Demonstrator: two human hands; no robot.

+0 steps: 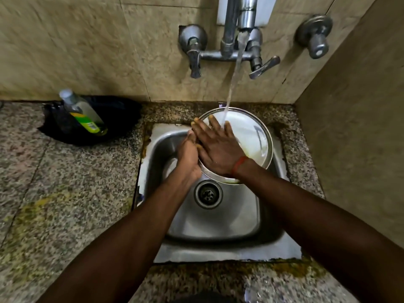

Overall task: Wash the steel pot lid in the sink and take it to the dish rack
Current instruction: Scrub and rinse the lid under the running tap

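Observation:
The round steel pot lid (251, 136) is tilted over the back of the sink (218, 219), under the running water from the tap (246, 18). My left hand (189, 156) grips the lid's left rim and holds it up. Spread flat with its fingers apart, my right hand (216, 147) lies on the lid's face, right where the stream lands. A red thread is tied round my right wrist. Yellowish residue shows on the lid near its lower rim.
A green-labelled soap bottle (84, 115) lies on a black bag (113, 119) on the granite counter (65, 193) to the left. Two lever taps (194, 62) (262, 66) and a knob (317, 43) stick out from the tiled wall. A side wall closes the right.

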